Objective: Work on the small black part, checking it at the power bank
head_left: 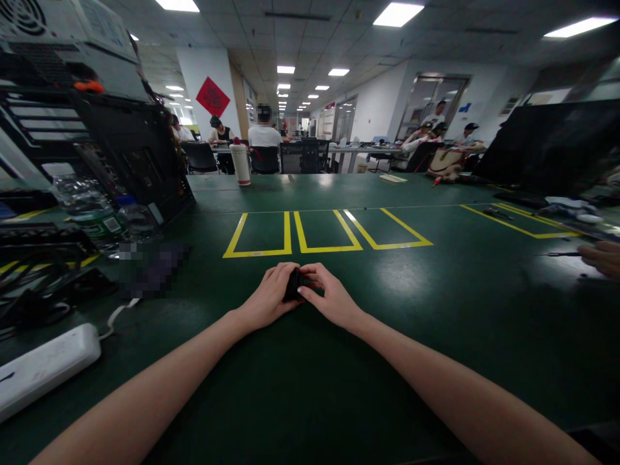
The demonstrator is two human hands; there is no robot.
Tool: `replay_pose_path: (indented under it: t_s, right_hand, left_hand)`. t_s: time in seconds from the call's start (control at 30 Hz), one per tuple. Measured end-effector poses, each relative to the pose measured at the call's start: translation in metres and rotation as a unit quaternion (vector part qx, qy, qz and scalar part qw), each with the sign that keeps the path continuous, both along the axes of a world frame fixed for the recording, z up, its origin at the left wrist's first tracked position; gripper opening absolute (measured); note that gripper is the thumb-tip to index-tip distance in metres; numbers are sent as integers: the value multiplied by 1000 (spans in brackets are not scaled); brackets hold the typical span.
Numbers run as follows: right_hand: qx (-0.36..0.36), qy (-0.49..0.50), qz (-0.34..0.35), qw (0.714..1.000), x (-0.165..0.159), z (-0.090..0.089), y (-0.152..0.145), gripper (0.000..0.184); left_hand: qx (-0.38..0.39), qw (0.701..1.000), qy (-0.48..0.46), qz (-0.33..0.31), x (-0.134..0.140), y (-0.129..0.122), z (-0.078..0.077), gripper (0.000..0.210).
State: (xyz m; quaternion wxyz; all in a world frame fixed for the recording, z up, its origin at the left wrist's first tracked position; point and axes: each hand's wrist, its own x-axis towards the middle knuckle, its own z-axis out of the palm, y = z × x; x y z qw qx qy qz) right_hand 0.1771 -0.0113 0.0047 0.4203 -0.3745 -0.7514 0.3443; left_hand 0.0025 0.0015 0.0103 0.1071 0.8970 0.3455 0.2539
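Between my two hands is a small black object [292, 286], resting on or just above the green tabletop [310, 374]. Its kind is unclear, as my fingers cover much of it. My left hand [272, 292] wraps round its left side. From the right, my right hand [330, 294] closes on it with bent fingers and the thumb against its edge. Just beyond my hands, three yellow tape frames [329, 249] are marked side by side on the table.
On the left are a power strip [48, 368], tangled black cables [43, 297], plastic bottles [92, 213] and an opened computer case [130, 155]. A paper cup [240, 165] stands at the far edge. At right, another person's hand [603, 258] holds a thin tool near a dark monitor [552, 148].
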Motion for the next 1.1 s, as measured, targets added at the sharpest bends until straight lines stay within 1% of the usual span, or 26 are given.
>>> replay_pose_path:
  t_s: [0.1,0.33,0.5,0.6,0.73,0.8,0.93,1.1]
  right_hand:
    - [-12,-3,1,1000,1,1,-1,33]
    - [-15,-4,17,1000,1,3,-2,21]
    - [-3,18,6,1000,1,4,-1,16]
    - [-9,13,0,1000,1,2,-1,19]
    - [-39,13,-6,999,1,-1,2,30]
    - [-50,9,0,999,1,-2,3,32]
    - [-61,-11,31,998,2,-2,3,30]
    - [-70,16,59,996,4,0,1,28]
  left_hand:
    - [-3,1000,5,0,0,-1,2,52]
    - [-8,1000,7,-2,-1,-2,2,52]
    - [-1,1000,9,-3,0,-2,4,52]
    - [0,1000,3,-4,0,-2,3,52]
    - [2,1000,-3,1,0,0,0,53]
    - [8,1000,-6,4,0,2,-3,53]
    - [2,1000,-6,12,-1,3,-6,52]
    - [-9,1000,-2,9,-2,0,0,52]
